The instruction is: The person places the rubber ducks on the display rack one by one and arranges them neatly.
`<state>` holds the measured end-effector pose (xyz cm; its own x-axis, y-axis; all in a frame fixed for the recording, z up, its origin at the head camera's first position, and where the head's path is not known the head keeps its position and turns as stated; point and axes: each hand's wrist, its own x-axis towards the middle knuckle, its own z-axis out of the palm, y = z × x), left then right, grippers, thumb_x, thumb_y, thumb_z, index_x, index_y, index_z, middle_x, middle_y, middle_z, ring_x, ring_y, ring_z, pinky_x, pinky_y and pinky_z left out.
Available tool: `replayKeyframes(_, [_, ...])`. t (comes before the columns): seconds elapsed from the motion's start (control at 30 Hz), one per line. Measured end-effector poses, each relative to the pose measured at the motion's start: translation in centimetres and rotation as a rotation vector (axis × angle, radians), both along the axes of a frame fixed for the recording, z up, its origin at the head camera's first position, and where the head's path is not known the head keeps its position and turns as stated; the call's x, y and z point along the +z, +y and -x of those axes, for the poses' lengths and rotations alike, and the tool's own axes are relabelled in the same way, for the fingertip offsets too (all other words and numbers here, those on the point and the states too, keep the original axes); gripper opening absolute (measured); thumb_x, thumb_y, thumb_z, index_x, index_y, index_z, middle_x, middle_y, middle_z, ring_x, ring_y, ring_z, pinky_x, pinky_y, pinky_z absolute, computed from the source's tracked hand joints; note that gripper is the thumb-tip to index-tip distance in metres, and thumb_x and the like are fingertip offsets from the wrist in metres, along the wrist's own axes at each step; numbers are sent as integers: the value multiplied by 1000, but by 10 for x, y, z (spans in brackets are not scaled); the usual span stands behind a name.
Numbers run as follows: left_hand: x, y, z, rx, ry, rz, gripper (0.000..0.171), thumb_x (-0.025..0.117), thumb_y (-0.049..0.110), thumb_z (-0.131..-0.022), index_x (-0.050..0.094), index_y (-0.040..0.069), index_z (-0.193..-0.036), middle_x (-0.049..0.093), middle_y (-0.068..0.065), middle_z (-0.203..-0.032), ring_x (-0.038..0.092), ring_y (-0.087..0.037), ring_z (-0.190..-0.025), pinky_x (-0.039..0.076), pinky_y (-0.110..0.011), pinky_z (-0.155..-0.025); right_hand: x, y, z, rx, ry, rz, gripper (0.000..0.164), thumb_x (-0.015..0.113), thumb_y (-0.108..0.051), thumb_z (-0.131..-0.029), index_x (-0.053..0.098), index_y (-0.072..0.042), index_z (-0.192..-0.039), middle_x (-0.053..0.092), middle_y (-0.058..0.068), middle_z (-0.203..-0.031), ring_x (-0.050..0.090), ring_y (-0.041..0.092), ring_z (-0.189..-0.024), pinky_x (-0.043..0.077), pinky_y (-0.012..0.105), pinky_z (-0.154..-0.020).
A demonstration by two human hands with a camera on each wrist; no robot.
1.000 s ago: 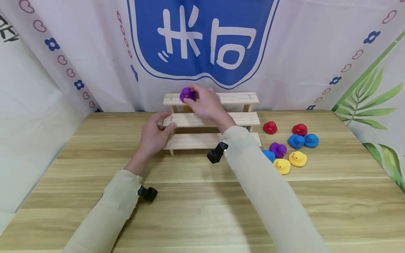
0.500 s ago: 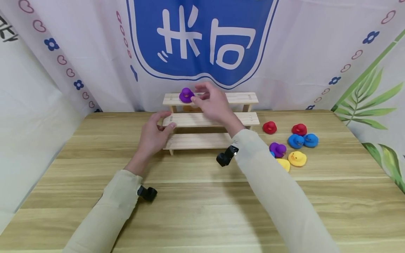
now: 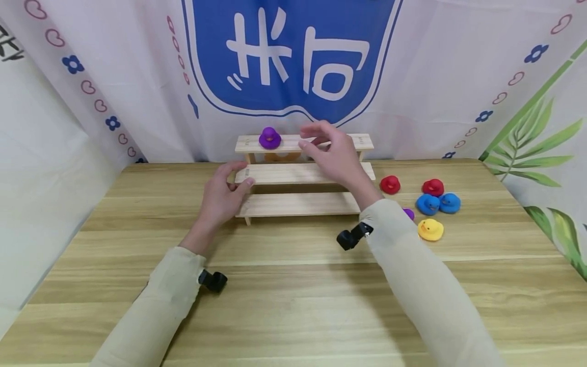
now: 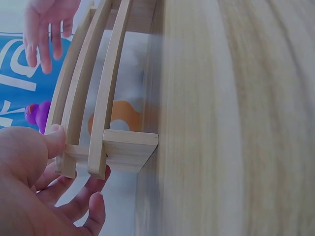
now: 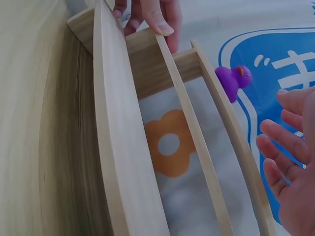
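A purple rubber duck [image 3: 270, 138] sits near the left end of the top tier of a three-tier wooden shelf [image 3: 293, 204]. My left hand [image 3: 223, 193] holds the left end of the middle tier, thumb on top and fingers curled around the edge, as the left wrist view also shows. To the right of the duck, my right hand [image 3: 337, 153] hovers over the top two tiers with fingers spread loosely and nothing in them. In the right wrist view, a gap separates its fingertips [image 5: 283, 93] from the purple duck [image 5: 231, 82].
Right of the shelf lie more rubber ducks: two red [image 3: 390, 184], two blue [image 3: 428, 204] and a yellow one [image 3: 430, 230]. A second purple duck [image 3: 408, 213] is mostly hidden behind my right sleeve. A printed cloth [image 3: 412, 102] hangs right behind the shelf.
My right hand has let go of the purple duck and moved right, away from it. The duck stays on the top tier. My left hand has kept its hold.
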<state>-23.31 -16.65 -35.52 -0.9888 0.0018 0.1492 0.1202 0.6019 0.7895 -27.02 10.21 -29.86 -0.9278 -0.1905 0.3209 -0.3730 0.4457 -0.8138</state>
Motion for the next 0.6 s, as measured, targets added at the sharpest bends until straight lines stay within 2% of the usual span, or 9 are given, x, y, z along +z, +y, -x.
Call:
replayKeyframes(0.3, [0, -3, -1, -6, -7, -15, 50, 67, 27, -106, 55, 14, -153, 49, -11, -162, 54, -15, -71, 48, -22, -56, -7, 30, -17, -33, 27, 14, 34, 69, -31, -104, 68, -15, -134, 74, 3, -129, 65, 18, -114, 52, 35, -95])
replayKeyframes(0.6, [-1, -3, 0, -15, 7, -17, 49, 67, 26, -106, 56, 13, -152, 50, -13, -160, 51, -13, -66, 46, -22, -53, -18, 71, -28, -80, 4, -2, 40, 67, -36, -105, 66, -11, -137, 73, 5, -132, 63, 18, -114, 49, 28, -90])
